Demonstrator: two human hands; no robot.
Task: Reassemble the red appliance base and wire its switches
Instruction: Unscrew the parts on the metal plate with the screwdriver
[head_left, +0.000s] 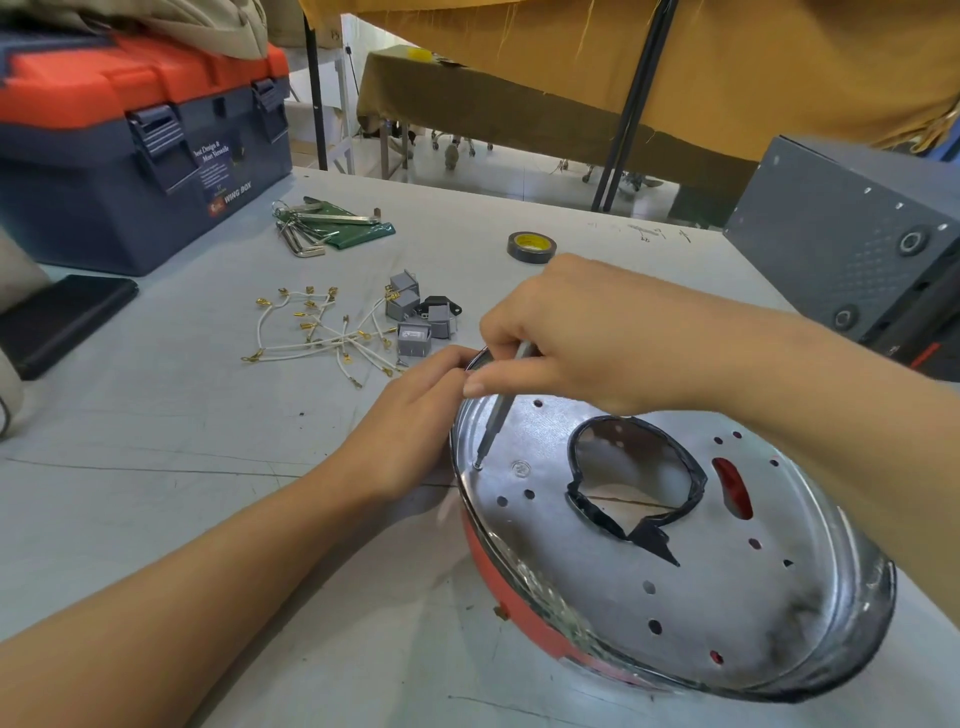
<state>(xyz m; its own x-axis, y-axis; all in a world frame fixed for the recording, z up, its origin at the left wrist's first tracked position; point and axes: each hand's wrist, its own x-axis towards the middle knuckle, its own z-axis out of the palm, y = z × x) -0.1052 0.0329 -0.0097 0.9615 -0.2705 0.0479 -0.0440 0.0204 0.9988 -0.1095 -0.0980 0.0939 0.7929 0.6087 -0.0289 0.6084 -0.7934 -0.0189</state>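
Observation:
The red appliance base (498, 577) lies on the table with its silver metal plate (649, 566) facing up; the plate has a large tape-edged hole and several small holes. My right hand (566, 332) grips a thin grey screwdriver (496, 415) whose tip stands on a screw (477, 466) near the plate's left rim. My left hand (415, 415) holds the base's left rim, fingers curled over the edge. Several grey switches (415, 322) and a bundle of white wires (322, 332) with brass terminals lie behind my hands.
A blue and orange toolbox (135, 150) stands at the back left, hex keys (311, 223) in front of it. A tape roll (531, 247) lies at the back centre. A grey metal box (852, 249) stands on the right. A black flat object (57, 317) lies at the left edge.

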